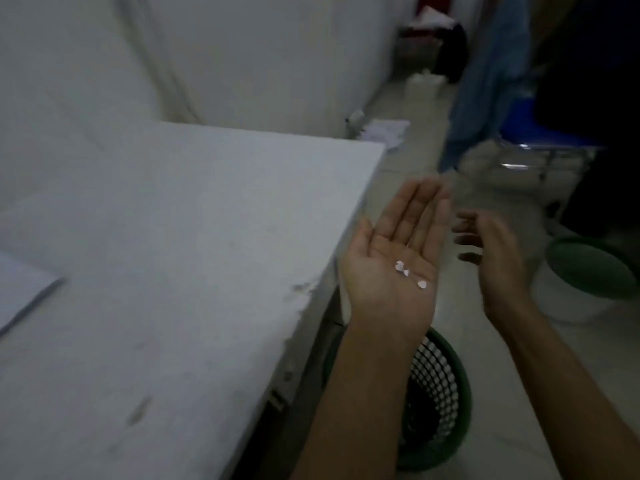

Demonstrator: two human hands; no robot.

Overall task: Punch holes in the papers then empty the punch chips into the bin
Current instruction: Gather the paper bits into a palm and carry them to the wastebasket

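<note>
My left hand [394, 258] is held flat, palm up, past the table's right edge, with a few small white punch chips [408, 273] lying loose on the palm. My right hand [495, 258] hovers beside it to the right, fingers spread and blurred, holding nothing. Below my left forearm stands a green mesh bin [440, 396] on the floor, partly hidden by the arm. A corner of the white papers [24, 292] shows at the table's left edge. No hole punch is in view.
The white table [173, 271] fills the left half, its right edge chipped. A white bucket with a green lid [588, 271] stands on the floor at right. Farther back are a blue chair [540, 129], hanging blue cloth and scattered papers by the wall.
</note>
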